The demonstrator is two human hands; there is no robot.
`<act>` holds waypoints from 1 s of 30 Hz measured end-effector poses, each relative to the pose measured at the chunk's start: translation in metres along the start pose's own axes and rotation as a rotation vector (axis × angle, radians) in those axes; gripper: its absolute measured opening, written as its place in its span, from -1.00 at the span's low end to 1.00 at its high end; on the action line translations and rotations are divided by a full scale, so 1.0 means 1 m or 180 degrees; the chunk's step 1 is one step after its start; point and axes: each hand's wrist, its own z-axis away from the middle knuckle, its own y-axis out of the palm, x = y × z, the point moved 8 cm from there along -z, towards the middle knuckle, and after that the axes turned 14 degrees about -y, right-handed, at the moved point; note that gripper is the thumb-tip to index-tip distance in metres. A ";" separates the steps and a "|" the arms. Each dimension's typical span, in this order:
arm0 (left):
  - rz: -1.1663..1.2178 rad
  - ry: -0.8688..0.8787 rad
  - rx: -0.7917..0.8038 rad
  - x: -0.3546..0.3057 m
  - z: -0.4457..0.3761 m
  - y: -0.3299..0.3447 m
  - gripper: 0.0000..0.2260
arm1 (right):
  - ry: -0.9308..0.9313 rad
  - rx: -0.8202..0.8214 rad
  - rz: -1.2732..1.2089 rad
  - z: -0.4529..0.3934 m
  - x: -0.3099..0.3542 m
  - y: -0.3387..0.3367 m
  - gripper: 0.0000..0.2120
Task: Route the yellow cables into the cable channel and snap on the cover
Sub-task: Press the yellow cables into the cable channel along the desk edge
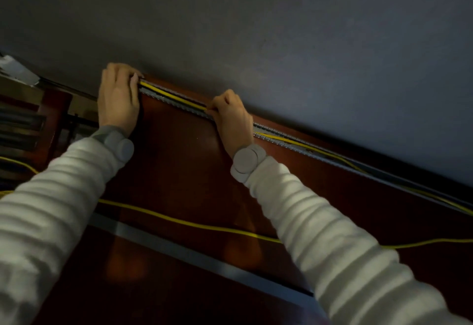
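A grey slotted cable channel (281, 140) runs along the far edge of a dark red table, against the wall. Yellow cables (169, 95) lie inside it between my two hands. My left hand (118, 96) rests at the channel's left end, fingers curled over the cables there. My right hand (230, 114) pinches the yellow cables at the channel's middle, thumb and fingers closed on them. Right of that hand the cables sit looser in the channel. Another yellow cable (192, 224) trails loose across the table. A long grey strip (204, 260), seemingly the cover, lies on the table nearer to me.
The dark red table (179, 160) fills the middle of the view. A grey wall (256, 30) rises directly behind the channel. At the left stand dark shelves or furniture (23, 122) with more yellow cable.
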 end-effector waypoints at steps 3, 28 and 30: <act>-0.0096 -0.0088 -0.0030 0.000 0.004 0.005 -0.80 | -0.0020 -0.0053 0.0101 0.002 0.005 -0.004 -0.83; 0.0175 0.0680 0.1257 -0.181 0.239 0.050 -0.84 | 0.0803 0.0518 0.0656 0.215 -0.035 -0.085 -0.77; 0.0060 0.0846 0.1492 -0.187 0.273 0.055 -0.87 | 0.0918 0.0642 0.0668 0.245 -0.040 -0.091 -0.77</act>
